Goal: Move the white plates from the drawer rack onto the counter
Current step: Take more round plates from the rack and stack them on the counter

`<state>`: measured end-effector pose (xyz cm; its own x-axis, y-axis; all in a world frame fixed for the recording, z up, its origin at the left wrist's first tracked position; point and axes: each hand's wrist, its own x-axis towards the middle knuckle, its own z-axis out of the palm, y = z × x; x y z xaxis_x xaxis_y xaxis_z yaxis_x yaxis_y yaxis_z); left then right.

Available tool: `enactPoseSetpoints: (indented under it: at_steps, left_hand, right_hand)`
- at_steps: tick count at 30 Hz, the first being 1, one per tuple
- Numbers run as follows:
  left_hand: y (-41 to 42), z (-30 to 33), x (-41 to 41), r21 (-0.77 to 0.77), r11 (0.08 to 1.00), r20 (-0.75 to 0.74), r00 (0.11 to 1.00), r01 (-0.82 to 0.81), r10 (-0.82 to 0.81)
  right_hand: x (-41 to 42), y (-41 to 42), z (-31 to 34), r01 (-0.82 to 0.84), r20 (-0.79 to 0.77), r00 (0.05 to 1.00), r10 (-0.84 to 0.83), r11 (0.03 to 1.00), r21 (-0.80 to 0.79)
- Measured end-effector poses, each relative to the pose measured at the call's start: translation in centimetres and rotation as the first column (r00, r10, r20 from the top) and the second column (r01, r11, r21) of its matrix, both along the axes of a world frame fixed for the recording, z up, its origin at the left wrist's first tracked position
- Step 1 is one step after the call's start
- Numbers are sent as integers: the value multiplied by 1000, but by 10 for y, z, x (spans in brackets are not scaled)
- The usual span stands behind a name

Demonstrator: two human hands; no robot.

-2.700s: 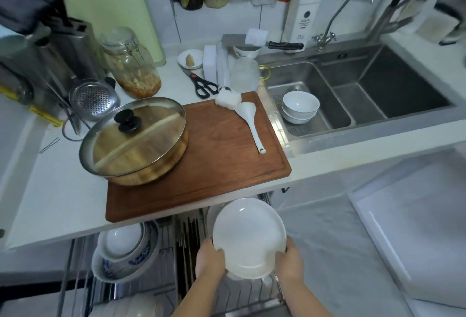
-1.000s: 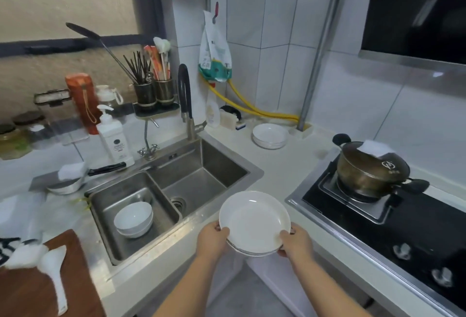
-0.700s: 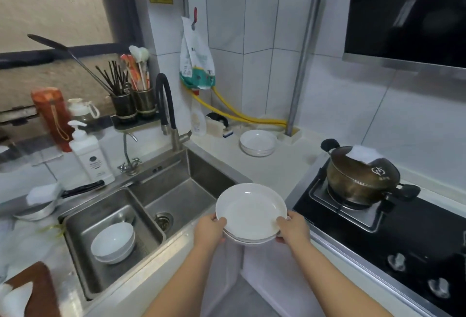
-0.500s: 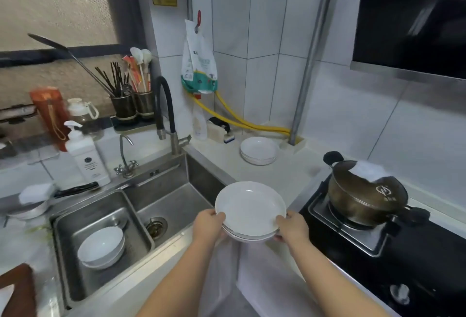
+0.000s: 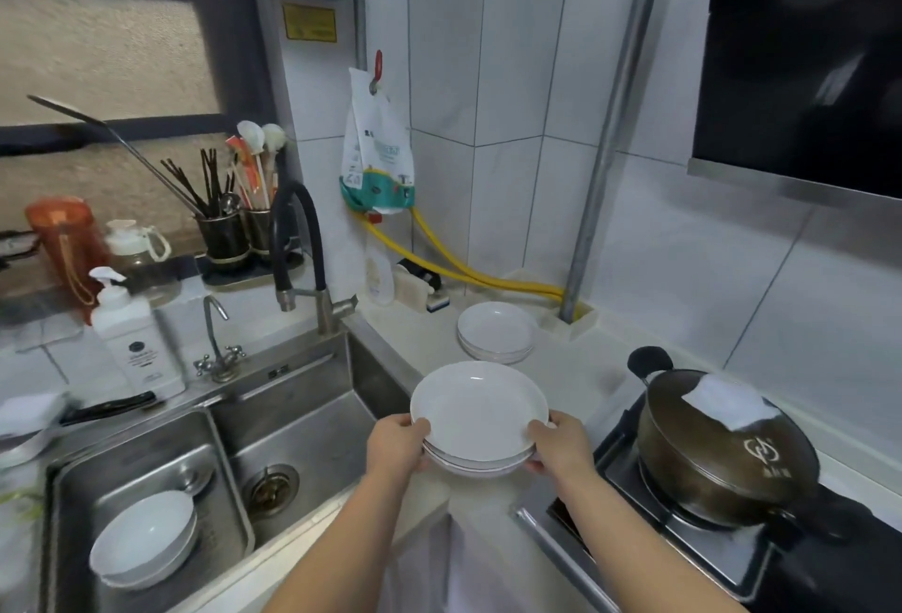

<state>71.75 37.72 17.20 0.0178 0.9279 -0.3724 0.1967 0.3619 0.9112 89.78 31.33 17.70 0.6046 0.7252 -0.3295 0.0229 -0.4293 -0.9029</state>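
White plates (image 5: pixel 476 417), perhaps 3, gripped at opposite rims by left hand (image 5: pixel 396 446) and right hand (image 5: pixel 561 446), above counter (image 5: pixel 576 368) edge.

My left hand (image 5: pixel 398 447) and right hand (image 5: pixel 561 447) cover the side rims of the white plates (image 5: pixel 478 417), and my fingers underneath are out of sight. How many plates are in the stack I cannot tell. The stack hides the worktop (image 5: pixel 576 368) edge below it. The lower bowl (image 5: pixel 144 539) in the sink is mostly covered. The stove (image 5: pixel 722 559) is cut off at the right edge. The far left is blurred.
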Motion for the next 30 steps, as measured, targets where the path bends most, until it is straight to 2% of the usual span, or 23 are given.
enactPoseSetpoints:
  at_steps: [7,18,30]
  left_hand:
    - [59,-4,13,-80,995,114,992,55,-46]
    - [152,-14,54,-109,987,120,988,114,-101]
    - [230,-39,116,-135,989,139,989,65,-46]
  right_hand:
    - [5,45,0,78,-26,997,-78,997,3]
    - [41,119,-13,214,-164,964,-208,977,17]
    - [103,200,-31,199,-189,963,-192,980,20]
